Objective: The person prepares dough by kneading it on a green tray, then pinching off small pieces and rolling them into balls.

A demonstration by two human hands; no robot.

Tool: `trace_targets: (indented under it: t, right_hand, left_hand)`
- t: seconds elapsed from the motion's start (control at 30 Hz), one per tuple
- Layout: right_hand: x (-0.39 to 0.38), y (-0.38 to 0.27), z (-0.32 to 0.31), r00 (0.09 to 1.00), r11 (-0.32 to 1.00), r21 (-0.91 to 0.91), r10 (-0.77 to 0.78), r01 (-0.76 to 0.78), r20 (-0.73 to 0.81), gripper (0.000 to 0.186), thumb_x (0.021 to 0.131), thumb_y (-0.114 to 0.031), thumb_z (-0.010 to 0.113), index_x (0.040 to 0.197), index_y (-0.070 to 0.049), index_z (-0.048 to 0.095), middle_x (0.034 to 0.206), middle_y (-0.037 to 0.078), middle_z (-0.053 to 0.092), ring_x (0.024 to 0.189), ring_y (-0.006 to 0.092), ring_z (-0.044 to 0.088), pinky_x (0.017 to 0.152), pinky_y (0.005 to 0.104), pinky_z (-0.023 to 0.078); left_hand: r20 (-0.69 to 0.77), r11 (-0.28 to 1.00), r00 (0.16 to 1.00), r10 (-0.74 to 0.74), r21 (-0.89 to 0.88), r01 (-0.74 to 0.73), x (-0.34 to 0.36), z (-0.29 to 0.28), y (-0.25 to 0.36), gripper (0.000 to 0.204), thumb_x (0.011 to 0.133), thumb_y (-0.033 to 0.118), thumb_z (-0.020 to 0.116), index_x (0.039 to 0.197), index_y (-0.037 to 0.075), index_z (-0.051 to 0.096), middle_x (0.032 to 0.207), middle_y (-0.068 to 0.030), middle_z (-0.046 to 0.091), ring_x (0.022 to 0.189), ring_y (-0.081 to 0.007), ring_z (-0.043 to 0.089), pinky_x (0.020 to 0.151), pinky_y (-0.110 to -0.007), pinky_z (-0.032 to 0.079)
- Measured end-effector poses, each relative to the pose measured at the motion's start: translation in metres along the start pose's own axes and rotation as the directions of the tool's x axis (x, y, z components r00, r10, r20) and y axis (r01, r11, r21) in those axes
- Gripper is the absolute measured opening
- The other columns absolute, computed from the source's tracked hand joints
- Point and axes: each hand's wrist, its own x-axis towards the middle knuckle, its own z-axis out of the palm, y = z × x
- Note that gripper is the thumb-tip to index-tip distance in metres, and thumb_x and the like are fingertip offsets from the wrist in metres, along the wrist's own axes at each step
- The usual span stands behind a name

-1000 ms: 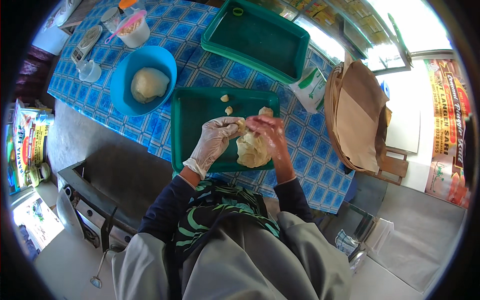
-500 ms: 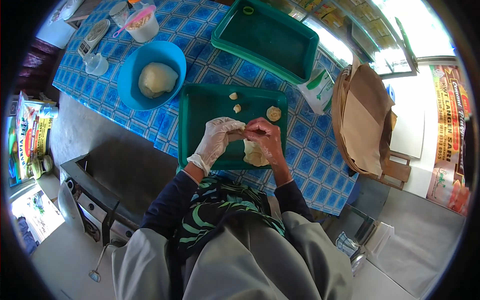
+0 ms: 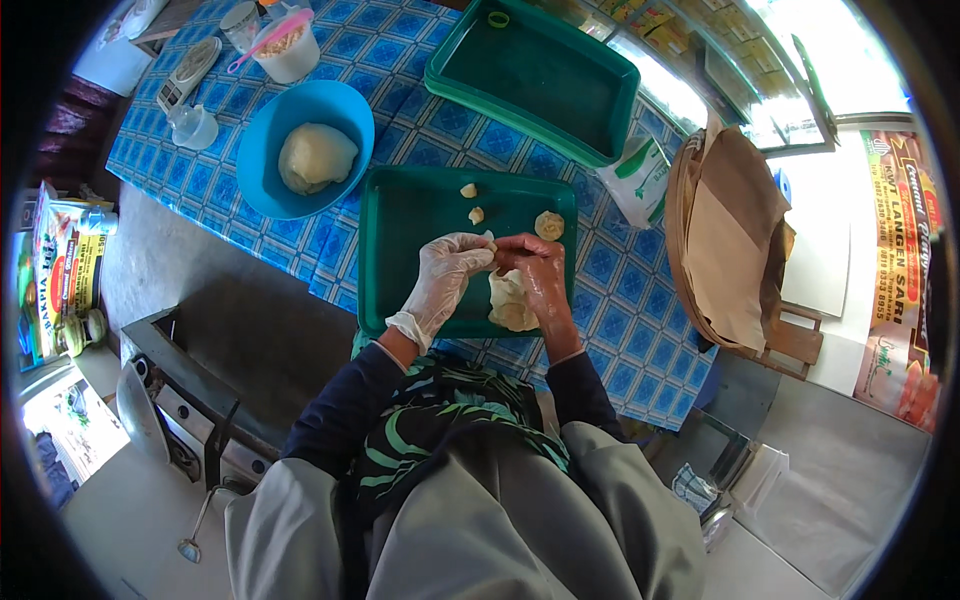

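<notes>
My left hand, in a thin translucent glove, and my bare right hand meet fingertip to fingertip over a green tray. Both are closed in a pinch around a small piece of pale dough, mostly covered by the fingers. Beneath my right hand lies a larger lump of dough, partly hidden by it. Farther back in the tray sit two small dough bits and, toward the right side, a flattened round of dough.
A blue bowl with a big dough mass stands left of the tray. Behind are stacked green trays, a white tub with a pink spoon, and a scale. A plastic bag and paper-lined woven tray are at right.
My fingers have shifted around the small dough piece, the right ones now reaching farther left. The left hand has turned slightly more upright. The other dough pieces stay put.
</notes>
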Motion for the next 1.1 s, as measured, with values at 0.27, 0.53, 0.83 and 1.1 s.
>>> trace_targets:
  t: [0.27, 0.53, 0.83, 1.1]
  right_hand:
    - [0.001, -0.01, -0.026, 0.99, 0.953, 0.271, 0.12, -0.137, 0.08, 0.009, 0.082, -0.004, 0.073, 0.088, 0.001, 0.07, 0.076, 0.005, 0.068, 0.066, 0.0119, 0.061, 0.058, 0.0247, 0.049]
    - [-0.015, -0.011, -0.021, 0.993, 0.999, -0.038, -0.028, 0.033, 0.113, 0.021, 0.082, -0.002, 0.07, 0.102, 0.003, 0.073, 0.081, 0.008, 0.071, 0.069, 0.0127, 0.063, 0.06, 0.0257, 0.05]
    - [-0.002, -0.008, -0.031, 0.99, 0.997, -0.038, 0.066, -0.062, 0.126, 0.014, 0.08, -0.001, 0.07, 0.093, 0.003, 0.074, 0.076, 0.007, 0.069, 0.064, 0.0108, 0.062, 0.054, 0.0238, 0.048]
    - [-0.001, 0.01, -0.011, 0.989, 0.972, -0.182, -0.148, 0.147, 0.008, 0.014, 0.076, 0.006, 0.07, 0.089, 0.003, 0.073, 0.082, 0.006, 0.064, 0.069, 0.0134, 0.064, 0.059, 0.0254, 0.052]
  left_hand:
    - [0.141, 0.996, 0.989, -0.041, -0.071, 0.051, -0.008, 0.015, 0.011, 0.02, 0.09, -0.004, 0.062, 0.109, -0.01, 0.065, 0.109, -0.0211, 0.068, 0.095, -0.0273, 0.07, 0.089, -0.04, 0.059]
    - [0.056, 0.913, 0.997, 0.05, 0.403, -0.069, -0.012, 0.02, 0.009, 0.012, 0.084, -0.001, 0.071, 0.096, -0.005, 0.069, 0.096, -0.0125, 0.07, 0.084, -0.0212, 0.07, 0.084, -0.033, 0.059]
    - [0.069, 0.996, 0.995, -0.078, -0.047, 0.081, -0.017, 0.023, 0.008, 0.011, 0.091, -0.003, 0.063, 0.101, -0.006, 0.066, 0.097, -0.0178, 0.069, 0.087, -0.0245, 0.071, 0.085, -0.037, 0.059]
    - [0.044, 1.0, 0.999, -0.024, 0.01, 0.024, -0.006, 0.008, -0.007, 0.01, 0.09, -0.006, 0.061, 0.098, -0.008, 0.066, 0.096, -0.0181, 0.069, 0.087, -0.0262, 0.071, 0.086, -0.038, 0.06]
